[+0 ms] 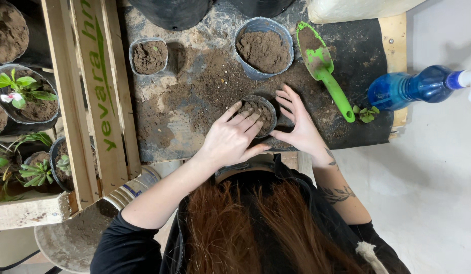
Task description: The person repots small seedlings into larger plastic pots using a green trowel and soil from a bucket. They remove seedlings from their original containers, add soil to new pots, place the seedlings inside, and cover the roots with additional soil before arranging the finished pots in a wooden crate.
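A small dark pot (pixel 270 108) full of soil stands on the soil-strewn black mat (pixel 205 86). My left hand (pixel 230 137) lies flat over the pot, fingers pressing on the soil. My right hand (pixel 296 124) stands open against the pot's right side, fingers spread and holding nothing. Behind it sits a larger soil-filled pot (pixel 264 48). A green hand trowel (pixel 322 68) with soil on its blade lies to the right. A small clear pot (pixel 149 56) of soil stands at the back left.
A blue spray bottle (pixel 413 87) lies at the right edge, with a small green seedling (pixel 366 113) beside it. A wooden crate (pixel 88 96) at the left holds potted plants (pixel 23 91). A bucket (pixel 73 238) sits low on the left.
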